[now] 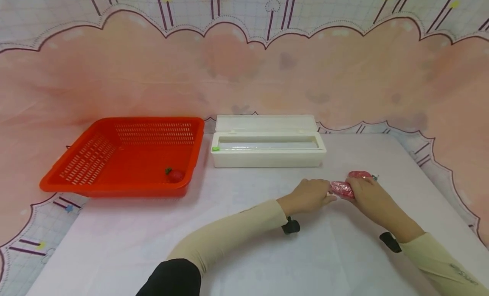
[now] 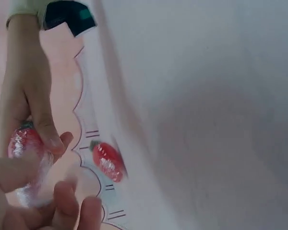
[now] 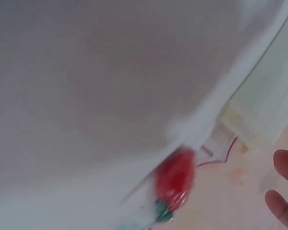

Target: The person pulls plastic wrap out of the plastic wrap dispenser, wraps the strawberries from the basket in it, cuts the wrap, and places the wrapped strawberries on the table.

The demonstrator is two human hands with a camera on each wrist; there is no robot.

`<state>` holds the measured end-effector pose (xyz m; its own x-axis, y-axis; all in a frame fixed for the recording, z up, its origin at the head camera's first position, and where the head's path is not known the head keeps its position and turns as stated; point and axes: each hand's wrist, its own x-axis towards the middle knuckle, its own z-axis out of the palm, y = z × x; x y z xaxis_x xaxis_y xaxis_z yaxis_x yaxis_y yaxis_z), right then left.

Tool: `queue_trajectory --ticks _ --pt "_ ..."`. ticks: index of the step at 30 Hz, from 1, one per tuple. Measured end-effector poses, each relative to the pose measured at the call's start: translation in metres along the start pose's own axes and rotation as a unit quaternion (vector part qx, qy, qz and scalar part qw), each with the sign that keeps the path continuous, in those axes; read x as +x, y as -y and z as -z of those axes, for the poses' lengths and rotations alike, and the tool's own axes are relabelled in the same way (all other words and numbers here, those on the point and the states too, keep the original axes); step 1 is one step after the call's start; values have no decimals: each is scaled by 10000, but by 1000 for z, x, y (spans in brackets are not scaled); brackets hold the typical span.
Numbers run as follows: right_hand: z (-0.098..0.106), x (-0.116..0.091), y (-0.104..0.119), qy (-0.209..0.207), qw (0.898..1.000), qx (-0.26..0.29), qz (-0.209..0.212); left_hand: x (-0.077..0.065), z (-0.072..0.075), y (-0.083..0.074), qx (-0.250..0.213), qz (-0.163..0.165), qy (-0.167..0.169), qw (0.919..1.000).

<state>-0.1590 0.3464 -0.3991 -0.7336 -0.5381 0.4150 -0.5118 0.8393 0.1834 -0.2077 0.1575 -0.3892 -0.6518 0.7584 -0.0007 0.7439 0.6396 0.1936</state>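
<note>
A red strawberry in shiny clear plastic wrap is held off the table between both hands. My right hand grips its leafy end, as the left wrist view shows, with the thumb along the side of the wrapped strawberry. At the other end, the curled fingers of my left hand hold the wrapped strawberry; in the left wrist view they blur and partly cover it. Just behind my right hand lies a second wrapped strawberry on the table. In the right wrist view only a few fingertips show.
An orange-red basket stands at the left with one strawberry inside. At the back centre sits a white cling-film box, its lid raised. A white cloth covers the table.
</note>
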Motion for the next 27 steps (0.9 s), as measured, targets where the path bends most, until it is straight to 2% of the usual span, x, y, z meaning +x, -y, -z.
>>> queue_trajectory --ticks 2,5,7,9,12,15,21,23,27 --pt "-2 -5 -7 -24 9998 -150 125 5 -2 -5 290 -53 -108 9995" --pt "-4 -12 -15 28 9991 -334 269 14 -5 -14 1035 -233 -263 9940" --pt "-4 -16 -19 96 9990 -343 251 20 -6 -19 1430 -378 -252 9887" --pt "-5 -19 -23 193 9992 -307 196 26 -7 -24 1626 -419 -158 9857" --pt "-6 -24 -30 385 9992 -68 -6 33 -10 -30 1583 -348 -17 9868" --pt "-4 -30 -39 500 9986 152 -113 40 -14 -35 1318 -265 27 9909" --pt "-4 -39 -53 327 9991 -199 172 55 -24 -38 956 -152 163 9952" --pt "-5 -39 -53 556 9978 -362 54 60 -26 -38 932 -114 233 9953" --pt "-3 -40 -54 1470 9865 -613 -380 65 -30 -40 1044 -101 224 9942"
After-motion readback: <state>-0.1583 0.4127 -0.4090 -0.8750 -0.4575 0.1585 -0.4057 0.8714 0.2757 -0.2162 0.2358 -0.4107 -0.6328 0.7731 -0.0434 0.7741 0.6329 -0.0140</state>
